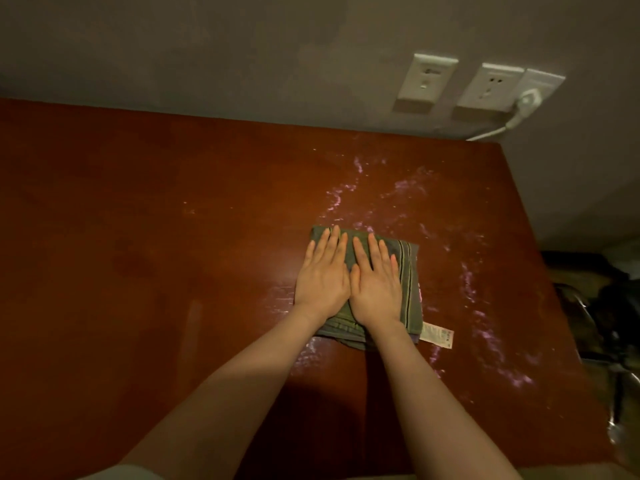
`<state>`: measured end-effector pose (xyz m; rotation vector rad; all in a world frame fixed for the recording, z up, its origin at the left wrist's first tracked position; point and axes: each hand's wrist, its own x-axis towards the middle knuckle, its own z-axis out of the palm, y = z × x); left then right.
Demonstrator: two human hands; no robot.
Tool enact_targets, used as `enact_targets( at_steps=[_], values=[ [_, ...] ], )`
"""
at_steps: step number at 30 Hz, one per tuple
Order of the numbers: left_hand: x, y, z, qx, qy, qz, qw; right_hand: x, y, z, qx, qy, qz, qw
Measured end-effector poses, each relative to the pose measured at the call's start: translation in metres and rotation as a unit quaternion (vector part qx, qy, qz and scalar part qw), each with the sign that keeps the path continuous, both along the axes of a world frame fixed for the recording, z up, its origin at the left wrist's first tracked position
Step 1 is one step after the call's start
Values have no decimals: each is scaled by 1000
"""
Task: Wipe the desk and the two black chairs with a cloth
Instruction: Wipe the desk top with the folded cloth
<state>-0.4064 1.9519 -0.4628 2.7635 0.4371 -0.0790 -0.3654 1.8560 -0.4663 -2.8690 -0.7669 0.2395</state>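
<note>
A folded grey-green cloth [408,289] with dark stripes and a white label lies flat on the reddish-brown desk [156,237], right of its middle. Both hands lie side by side on the cloth, palms down, fingers straight and pointing at the wall. My left hand [323,275] covers the cloth's left part, and my right hand [375,282] presses on its middle. Wet streaks glisten on the desk around and to the right of the cloth.
The desk's far edge meets a grey wall carrying three white sockets [427,81], one with a white plug and cable [519,112]. Past the desk's right edge stands something dark with metal tubing [609,327], dim and hard to make out.
</note>
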Motion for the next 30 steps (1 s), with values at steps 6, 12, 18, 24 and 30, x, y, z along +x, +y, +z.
enact_targets(
  at_steps=[6, 12, 18, 24, 30],
  values=[
    [12, -14, 3, -9, 35, -31, 999, 9, -17, 5, -7, 30, -15, 999],
    [6, -5, 18, -111, -39, 51, 992, 19, -27, 26, 44, 50, -47, 997],
    [-1, 2, 32, -37, 45, 243, 968, 31, -22, 34, -16, -24, -165, 986],
    [1, 2, 35, -149, 39, 248, 957, 16, -24, 35, 144, -57, -212, 965],
    [-14, 8, 54, -352, -99, 324, 872, -5, 1, 46, 243, -83, -225, 940]
  ],
)
